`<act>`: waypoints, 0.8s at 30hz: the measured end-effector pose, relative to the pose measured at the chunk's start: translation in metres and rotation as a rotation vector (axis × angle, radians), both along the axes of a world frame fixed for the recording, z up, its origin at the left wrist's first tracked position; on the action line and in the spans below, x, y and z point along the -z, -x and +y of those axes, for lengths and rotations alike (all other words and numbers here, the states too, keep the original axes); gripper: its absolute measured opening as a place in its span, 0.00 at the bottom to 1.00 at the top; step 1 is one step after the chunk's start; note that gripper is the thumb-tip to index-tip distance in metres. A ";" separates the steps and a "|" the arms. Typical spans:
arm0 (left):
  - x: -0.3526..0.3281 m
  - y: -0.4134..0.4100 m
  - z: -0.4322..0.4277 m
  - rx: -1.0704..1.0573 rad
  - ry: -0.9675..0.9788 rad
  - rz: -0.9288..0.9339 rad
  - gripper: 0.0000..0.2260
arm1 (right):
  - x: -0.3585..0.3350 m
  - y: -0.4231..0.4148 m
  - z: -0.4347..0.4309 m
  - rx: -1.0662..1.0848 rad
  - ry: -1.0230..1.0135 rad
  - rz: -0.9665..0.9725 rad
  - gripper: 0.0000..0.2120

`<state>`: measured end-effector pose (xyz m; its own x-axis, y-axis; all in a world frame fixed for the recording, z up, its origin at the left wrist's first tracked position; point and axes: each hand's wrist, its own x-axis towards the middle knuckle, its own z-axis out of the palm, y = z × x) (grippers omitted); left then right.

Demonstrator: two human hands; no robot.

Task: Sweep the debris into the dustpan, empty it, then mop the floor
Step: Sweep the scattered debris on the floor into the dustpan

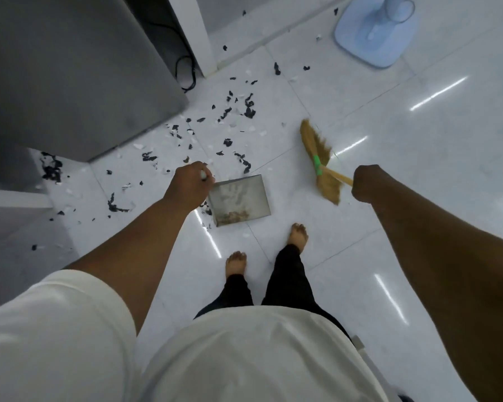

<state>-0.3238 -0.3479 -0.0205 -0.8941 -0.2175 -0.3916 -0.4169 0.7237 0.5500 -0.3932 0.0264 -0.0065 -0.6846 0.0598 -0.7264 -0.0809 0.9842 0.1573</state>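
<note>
Underfoot, white tiled floor (pixel 418 198) is seen, grey cabinet (pixel 70 82) at upper left. Metal dustpan (pixel 241 198) is held low near tile, handle gripped by left hand (pixel 186 187). Straw broom (pixel 320 158) just right of it, stick clenched in right hand (pixel 366 184). Black and white debris (pixel 230 140) is scattered beyond pan.

glossy white tiled floor (pixel 418 175), grey cabinet (pixel 70 68)

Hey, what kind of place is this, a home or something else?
Most likely a room in a home, though a small office is possible. It has a glossy white tiled floor, the pale blue base of a standing fan, and a tall grey appliance-like unit against the wall.
</note>
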 end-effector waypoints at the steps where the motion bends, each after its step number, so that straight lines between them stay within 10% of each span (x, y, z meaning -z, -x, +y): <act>1: 0.000 0.004 0.004 -0.002 0.011 0.004 0.03 | 0.002 0.007 -0.008 -0.033 0.009 -0.025 0.08; 24: -0.030 0.122 0.098 -0.063 -0.034 0.072 0.04 | -0.044 0.128 0.135 -0.003 0.010 0.201 0.04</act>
